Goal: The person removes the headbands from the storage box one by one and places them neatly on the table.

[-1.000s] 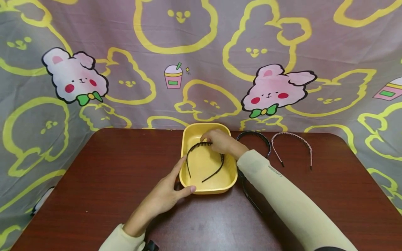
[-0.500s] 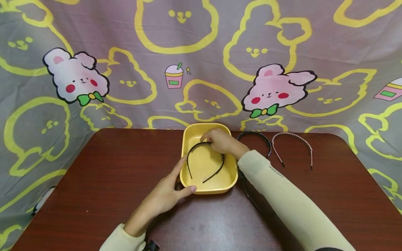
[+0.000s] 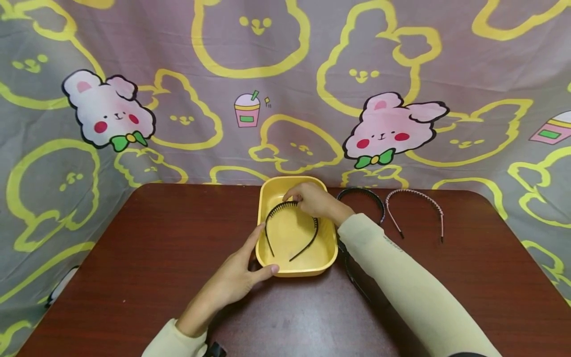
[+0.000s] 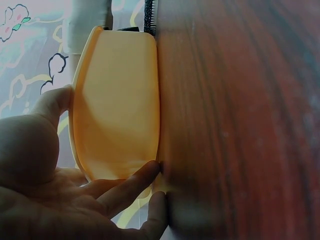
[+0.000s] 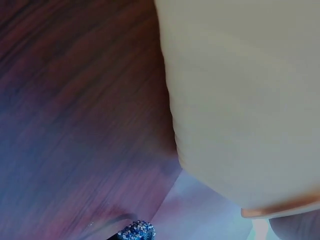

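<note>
A yellow plastic tub [image 3: 290, 270] stands on the table, and inside it lies a thin black toothed headband [image 3: 268, 238] with its ends toward the near side. My right hand [image 3: 312, 199] reaches into the tub from the right and pinches the headband at the top of its arch; the fingertips are partly hidden. My left hand [image 3: 236, 277] holds the tub's near left corner, thumb on the rim and fingers along the side. The left wrist view shows the thumb [image 4: 59, 100] at the rim and the fingers low against the tub wall [image 4: 117, 100].
Right of the tub lie a dark headband [image 3: 363, 189] and a pink twisted headband [image 3: 421, 194]. Another black headband [image 3: 352, 280] is partly covered by the right sleeve [image 3: 401, 277]. A patterned cloth [image 3: 285, 89] hangs behind the brown table [image 3: 169, 238].
Almost nothing differs; both hands keep their places. The headband's lower ends have shifted very slightly toward the near side of the tub.
</note>
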A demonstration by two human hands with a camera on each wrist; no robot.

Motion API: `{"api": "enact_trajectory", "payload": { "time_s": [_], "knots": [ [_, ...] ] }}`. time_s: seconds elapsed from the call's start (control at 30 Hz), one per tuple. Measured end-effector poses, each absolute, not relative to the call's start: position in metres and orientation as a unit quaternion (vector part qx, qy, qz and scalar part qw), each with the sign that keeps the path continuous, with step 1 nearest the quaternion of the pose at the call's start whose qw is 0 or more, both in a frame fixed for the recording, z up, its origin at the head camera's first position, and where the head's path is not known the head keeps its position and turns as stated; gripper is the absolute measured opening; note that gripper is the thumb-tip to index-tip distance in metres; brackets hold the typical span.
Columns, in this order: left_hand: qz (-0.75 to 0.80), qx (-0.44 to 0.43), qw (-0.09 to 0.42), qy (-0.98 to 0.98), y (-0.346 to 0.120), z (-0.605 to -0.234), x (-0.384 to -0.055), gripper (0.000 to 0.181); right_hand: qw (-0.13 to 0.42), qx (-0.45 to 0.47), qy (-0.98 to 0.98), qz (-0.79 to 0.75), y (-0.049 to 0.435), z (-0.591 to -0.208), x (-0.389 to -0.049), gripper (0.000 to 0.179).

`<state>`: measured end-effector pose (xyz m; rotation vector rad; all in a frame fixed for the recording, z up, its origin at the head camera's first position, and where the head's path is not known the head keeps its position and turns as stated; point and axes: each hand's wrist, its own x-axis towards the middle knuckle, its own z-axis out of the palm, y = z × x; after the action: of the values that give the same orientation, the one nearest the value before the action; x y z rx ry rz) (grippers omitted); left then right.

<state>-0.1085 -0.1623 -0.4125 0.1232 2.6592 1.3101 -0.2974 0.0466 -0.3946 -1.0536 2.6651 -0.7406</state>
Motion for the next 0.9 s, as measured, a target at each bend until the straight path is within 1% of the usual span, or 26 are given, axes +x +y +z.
{"api": "enact_trajectory", "payload": {
  "time_s": [0.17,0.5,0.9],
  "knots": [
    [0.442,0.042,0.087,0.892,-0.1625,-0.4129,-0.1085,0.098,0.093,-0.355,0.895,-0.254,0.0474,-0.3939,-0.2969,0.048],
    [0.438,0.038,0.09,0.894,-0.1628,-0.4127,-0.1079,0.098,0.08,-0.377,0.883,-0.27,0.049,-0.3924,-0.2975,0.049],
    [0.44,0.041,0.089,0.893,-0.163,-0.414,-0.1085,0.1,0.074,-0.37,0.878,-0.293,0.0524,-0.3861,-0.2938,0.05]
  ]
}}
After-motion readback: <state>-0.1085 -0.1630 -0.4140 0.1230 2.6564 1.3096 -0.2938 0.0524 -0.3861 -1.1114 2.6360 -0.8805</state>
